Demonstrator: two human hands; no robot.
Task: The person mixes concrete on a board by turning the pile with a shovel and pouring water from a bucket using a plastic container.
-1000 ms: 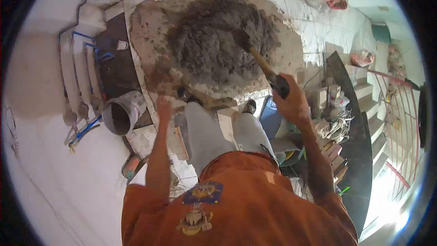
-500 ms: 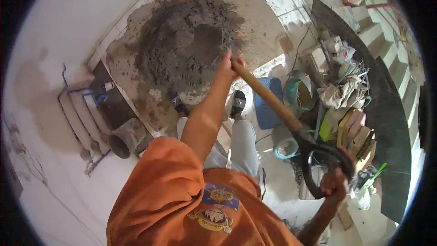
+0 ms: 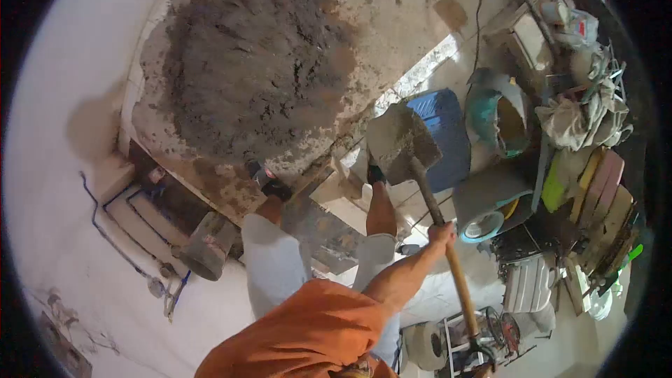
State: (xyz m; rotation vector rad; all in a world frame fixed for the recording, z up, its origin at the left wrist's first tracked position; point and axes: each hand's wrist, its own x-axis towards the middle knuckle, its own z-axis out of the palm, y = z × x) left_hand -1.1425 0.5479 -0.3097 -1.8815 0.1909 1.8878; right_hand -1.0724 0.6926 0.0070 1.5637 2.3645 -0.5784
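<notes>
I hold a shovel (image 3: 458,273) with a wooden shaft, its blade raised over the floor near my right foot. My left hand (image 3: 442,234) is wrapped round the middle of the shaft. At the bottom edge, my right hand (image 3: 483,371) is mostly cut off, closed at the dark grip. Grey residue coats the shovel blade (image 3: 404,143), which partly covers a blue tray (image 3: 448,133). Ahead and to the left spreads a heap of wet grey mortar (image 3: 259,63), apart from the blade.
Right of the tray stand a teal-rimmed bucket (image 3: 498,115) and a grey bucket (image 3: 490,199) lying tilted. Sacks (image 3: 577,115) and scraps pile up further right. Blue pipes (image 3: 129,238) run along the left wall beside another bucket (image 3: 208,245). A cable (image 3: 479,21) crosses the floor.
The shovel blade has left the mortar and swung right, back towards my feet. Both hands have moved down in view, the left one also right. My view has shifted.
</notes>
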